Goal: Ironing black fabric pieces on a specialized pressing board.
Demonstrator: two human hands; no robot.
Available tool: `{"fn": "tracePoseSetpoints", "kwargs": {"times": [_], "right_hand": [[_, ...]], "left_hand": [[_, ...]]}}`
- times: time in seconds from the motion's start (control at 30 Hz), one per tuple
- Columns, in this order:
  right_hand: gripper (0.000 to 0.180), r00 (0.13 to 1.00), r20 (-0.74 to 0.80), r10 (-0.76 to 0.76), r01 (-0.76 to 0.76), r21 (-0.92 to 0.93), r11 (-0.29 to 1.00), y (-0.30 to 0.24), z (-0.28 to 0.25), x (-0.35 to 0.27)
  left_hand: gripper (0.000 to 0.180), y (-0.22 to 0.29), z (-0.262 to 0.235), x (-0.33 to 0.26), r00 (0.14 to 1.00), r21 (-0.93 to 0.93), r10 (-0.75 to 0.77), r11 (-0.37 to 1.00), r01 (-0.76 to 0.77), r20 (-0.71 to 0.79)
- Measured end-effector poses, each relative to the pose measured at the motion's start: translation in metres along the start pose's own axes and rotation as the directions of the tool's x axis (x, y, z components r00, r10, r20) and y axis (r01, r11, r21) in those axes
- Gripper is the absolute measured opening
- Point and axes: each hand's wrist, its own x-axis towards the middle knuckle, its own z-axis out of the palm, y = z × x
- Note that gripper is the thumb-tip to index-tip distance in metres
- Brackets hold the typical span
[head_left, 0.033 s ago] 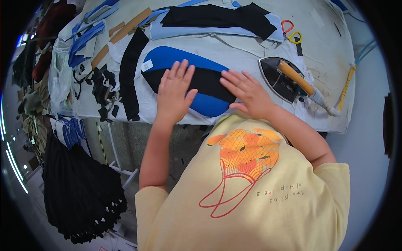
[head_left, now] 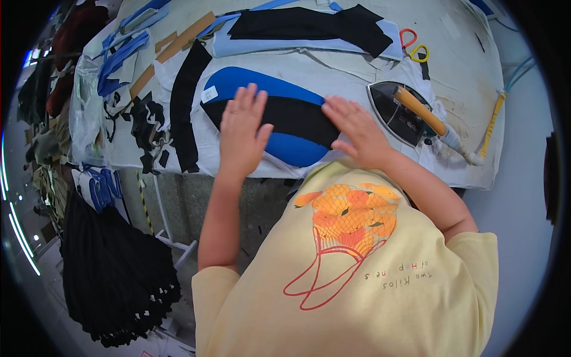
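Note:
A black strip of fabric (head_left: 295,116) lies across a blue, rounded pad (head_left: 298,149) on the white-covered table. Flat on the strip's left part rests my left hand (head_left: 242,134), fingers together and stretched out, thumb apart. My right hand (head_left: 358,132) is at the strip's right end, its fingers extended over the edge of the fabric and the thumb spread. Neither hand grips anything. A small white label (head_left: 209,94) shows at the pad's left end. To the right of my right hand, an iron (head_left: 401,113) with a wooden handle lies on the table.
Red-and-yellow-handled scissors (head_left: 415,46) lie at the far right. Black fabric pieces (head_left: 306,24) rest on a light blue board (head_left: 238,44) at the back. A long black strip (head_left: 185,107) and dark scraps (head_left: 147,122) are at left. Black garments (head_left: 113,268) hang below the table's left side.
My left hand has shifted slightly left on the fabric. My right hand has slid a little right, uncovering more of the strip's right end.

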Motion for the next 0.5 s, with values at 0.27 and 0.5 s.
{"fn": "tracePoseSetpoints", "kwargs": {"times": [0.27, 0.5], "right_hand": [[0.032, 0.878, 0.334, 0.341, -0.466, 0.759, 0.455, 0.047, 0.009, -0.001], [0.012, 0.785, 0.499, 0.367, -0.617, 0.572, 0.541, 0.054, -0.042, -0.013]], "left_hand": [[0.032, -0.029, -0.025, 0.010, 0.990, 0.113, 0.005, 0.994, 0.011, -0.141], [0.014, -0.035, -0.036, -0.001, 0.988, -0.180, -0.121, 0.978, 0.102, -0.099]]}}
